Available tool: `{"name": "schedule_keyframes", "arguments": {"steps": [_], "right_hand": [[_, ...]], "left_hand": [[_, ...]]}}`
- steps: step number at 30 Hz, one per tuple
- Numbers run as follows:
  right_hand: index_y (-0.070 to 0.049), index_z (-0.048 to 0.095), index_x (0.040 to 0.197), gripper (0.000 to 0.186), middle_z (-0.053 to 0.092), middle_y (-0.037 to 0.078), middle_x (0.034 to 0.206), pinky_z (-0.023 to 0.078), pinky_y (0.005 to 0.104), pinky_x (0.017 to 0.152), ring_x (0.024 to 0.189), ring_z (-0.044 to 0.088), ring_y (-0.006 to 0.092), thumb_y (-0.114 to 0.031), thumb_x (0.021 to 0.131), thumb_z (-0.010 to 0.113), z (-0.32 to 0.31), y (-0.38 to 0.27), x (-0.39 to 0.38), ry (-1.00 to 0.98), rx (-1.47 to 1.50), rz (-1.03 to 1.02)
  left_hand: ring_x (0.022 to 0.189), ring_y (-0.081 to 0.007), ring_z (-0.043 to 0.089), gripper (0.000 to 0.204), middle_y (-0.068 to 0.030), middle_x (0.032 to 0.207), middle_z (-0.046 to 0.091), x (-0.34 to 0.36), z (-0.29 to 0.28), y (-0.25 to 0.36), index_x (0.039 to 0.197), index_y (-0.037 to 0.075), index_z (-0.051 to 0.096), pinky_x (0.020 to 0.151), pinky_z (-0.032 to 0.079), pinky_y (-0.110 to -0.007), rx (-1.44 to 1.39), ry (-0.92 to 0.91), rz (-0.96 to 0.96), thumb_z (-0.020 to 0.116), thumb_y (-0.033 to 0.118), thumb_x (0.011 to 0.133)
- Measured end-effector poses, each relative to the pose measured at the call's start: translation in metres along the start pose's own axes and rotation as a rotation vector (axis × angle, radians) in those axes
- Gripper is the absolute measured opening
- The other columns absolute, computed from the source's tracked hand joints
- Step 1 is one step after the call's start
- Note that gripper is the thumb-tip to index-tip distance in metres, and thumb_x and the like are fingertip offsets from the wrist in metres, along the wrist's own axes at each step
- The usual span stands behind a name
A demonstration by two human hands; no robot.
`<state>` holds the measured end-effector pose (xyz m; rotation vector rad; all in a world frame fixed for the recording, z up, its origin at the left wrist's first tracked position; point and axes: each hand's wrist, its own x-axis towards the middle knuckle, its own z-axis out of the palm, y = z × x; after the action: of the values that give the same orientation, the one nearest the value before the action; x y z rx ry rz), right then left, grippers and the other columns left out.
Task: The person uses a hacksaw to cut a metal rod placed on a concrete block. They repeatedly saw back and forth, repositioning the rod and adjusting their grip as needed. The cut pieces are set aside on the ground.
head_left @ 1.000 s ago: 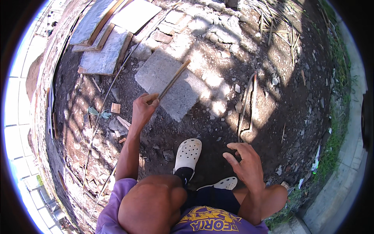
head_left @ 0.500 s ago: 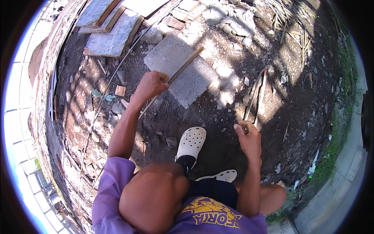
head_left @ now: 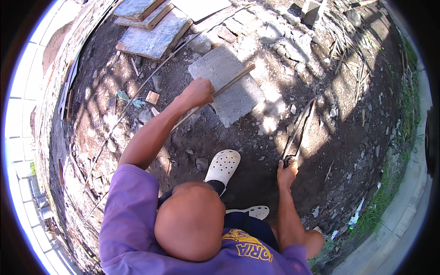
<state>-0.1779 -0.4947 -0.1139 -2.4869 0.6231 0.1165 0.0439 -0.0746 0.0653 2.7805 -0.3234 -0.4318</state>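
Note:
My left hand (head_left: pixel 198 93) is closed around a small bundle of thin, rust-brown metal rods (head_left: pixel 238 79). They slant across a flat grey concrete slab (head_left: pixel 215 62), their far ends past its middle and their near ends over the dirt. Lower right, my right hand (head_left: pixel 288 173) wraps round the dark handle of a hacksaw (head_left: pixel 295 131). The saw points away from me, with its slim frame and blade side by side and a reddish far tip. It is apart from the rods.
Wooden-edged boards (head_left: pixel 153 36) are stacked at the far left, beside a long thin rod (head_left: pixel 151 75) across the ground. Broken concrete (head_left: pixel 293 48) and sticks (head_left: pixel 341 50) lie far right. A white clog (head_left: pixel 223 166) is on my foot near the slab. Grass (head_left: pixel 387 197) borders a kerb.
My right hand has closed round the hacksaw handle, and its wrist has turned. My left hand still holds the rods, its arm bent further outward. The view has shifted slightly.

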Motion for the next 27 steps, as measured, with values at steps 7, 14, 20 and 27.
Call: {"name": "schedule_keyframes", "arguments": {"steps": [7,14,20,27], "right_hand": [[-0.003,0.067,0.113,0.045,0.067,0.017,0.112,0.051,0.0524,0.093,0.11,0.062,0.0403,-0.034,0.084,0.082,-0.003,0.007,0.004,0.019,-0.106,-0.026],[0.001,0.056,0.099,0.021,0.066,0.022,0.086,0.052,0.0465,0.074,0.076,0.066,0.0405,-0.014,0.086,0.063,-0.035,-0.016,-0.005,-0.032,0.419,0.213],[-0.006,0.05,0.085,0.019,0.047,-0.003,0.069,0.036,0.027,0.054,0.061,0.042,0.0047,-0.016,0.1,0.058,-0.18,-0.069,-0.082,-0.262,0.678,0.15],[-0.003,0.054,0.084,0.022,0.062,0.017,0.065,0.051,0.0416,0.059,0.06,0.067,0.035,-0.014,0.086,0.073,-0.226,-0.119,-0.137,-0.88,0.134,-0.288]], "left_hand": [[0.06,-0.0417,0.058,0.018,-0.0241,0.062,0.055,0.004,-0.003,-0.001,0.07,-0.003,0.062,0.06,0.048,-0.048,-0.016,-0.023,0.023,0.071,0.014,0.069],[0.065,-0.0459,0.063,0.016,-0.0267,0.067,0.061,0.004,0.0,0.003,0.072,-0.002,0.065,0.065,0.052,-0.051,0.039,0.002,-0.009,0.07,0.013,0.069],[0.067,-0.0477,0.065,0.015,-0.0285,0.067,0.061,0.001,0.0,0.005,0.071,-0.002,0.067,0.066,0.053,-0.053,0.036,0.03,-0.009,0.068,0.012,0.069],[0.071,-0.049,0.068,0.016,-0.0289,0.07,0.066,0.001,-0.001,0.009,0.074,-0.005,0.07,0.069,0.057,-0.053,-0.01,0.024,-0.092,0.072,0.009,0.067]]}}
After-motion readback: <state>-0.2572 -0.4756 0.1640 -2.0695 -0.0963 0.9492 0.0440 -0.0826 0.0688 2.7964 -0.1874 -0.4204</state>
